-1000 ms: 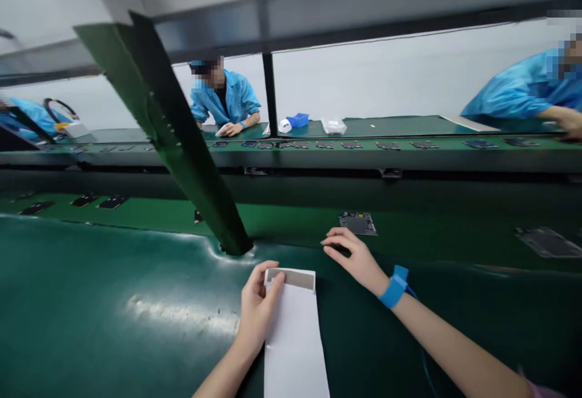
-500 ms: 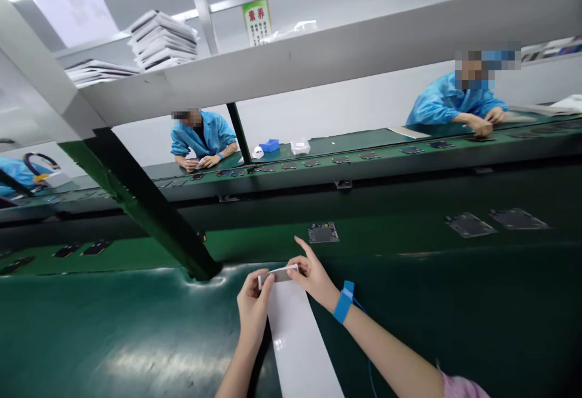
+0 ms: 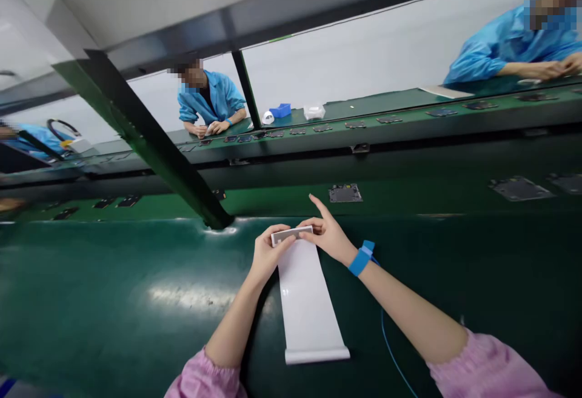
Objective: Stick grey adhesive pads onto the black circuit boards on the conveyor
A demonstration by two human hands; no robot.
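Holding a long, narrow white strip [image 3: 309, 301] by its far end with both hands, out over the green worktop [image 3: 113, 289] and between the forearms. Pressing the thumb of the left hand [image 3: 268, 255] onto the grey band [image 3: 288, 235] across that end and curling the fingers behind it. Clamping the right hand [image 3: 334, 240] on the band's right side, thumb in front, while pointing the index finger out near a dark circuit board [image 3: 346, 193]. Edging the grey with thin white; showing, below it, a smooth, plain face with small glints near the left side. Widening slightly and curling into a rounded white roll [image 3: 317, 355] at the near end. Wearing a blue wristband [image 3: 362, 258] on the right wrist.
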